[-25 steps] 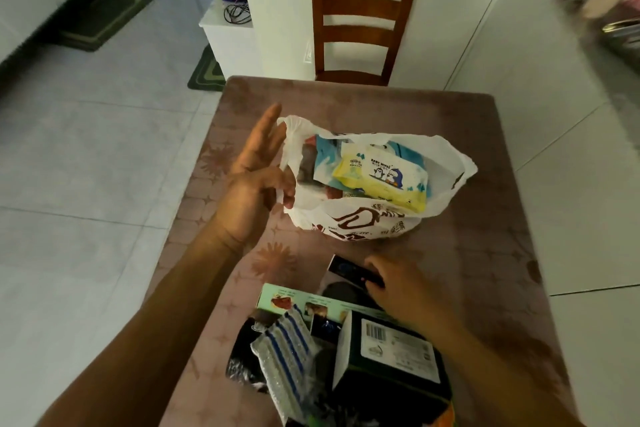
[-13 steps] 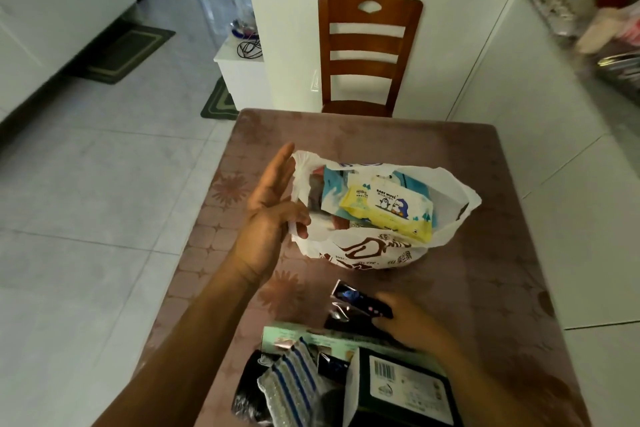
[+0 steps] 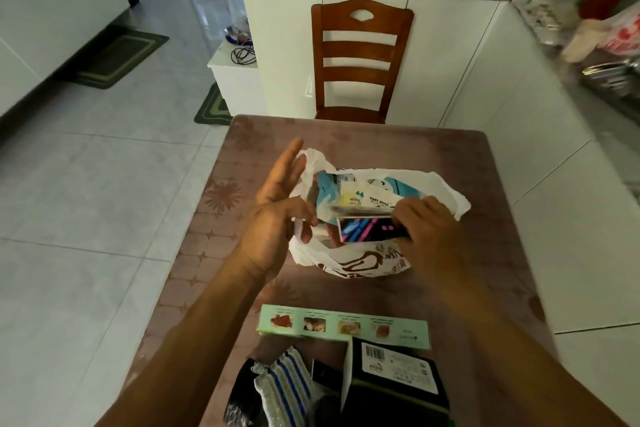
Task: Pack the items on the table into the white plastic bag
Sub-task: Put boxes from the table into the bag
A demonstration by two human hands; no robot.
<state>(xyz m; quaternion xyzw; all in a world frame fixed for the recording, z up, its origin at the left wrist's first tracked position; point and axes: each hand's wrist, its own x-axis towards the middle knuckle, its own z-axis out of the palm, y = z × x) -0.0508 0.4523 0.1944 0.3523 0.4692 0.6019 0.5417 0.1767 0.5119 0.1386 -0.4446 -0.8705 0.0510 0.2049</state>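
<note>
The white plastic bag [image 3: 360,262] with brown print sits mid-table, its mouth open. Inside lie a yellow baby wipes pack [image 3: 367,198] and a blue packet [image 3: 329,189]. My left hand [image 3: 277,215] pinches the bag's left handle with thumb and forefinger, the other fingers spread. My right hand [image 3: 427,229] grips a small dark box with pink and blue print [image 3: 367,229] over the bag's mouth. Near me lie a long green box [image 3: 343,326], a black box with a barcode label [image 3: 394,374] and a striped packet [image 3: 284,388].
The table [image 3: 433,152] has a brown patterned cover. A wooden chair [image 3: 360,59] stands at its far edge against white cabinets. Tiled floor lies to the left and a white counter to the right.
My right hand lifted the small dark box from the table near me and carried it over the bag's mouth. My left hand stayed on the handle.
</note>
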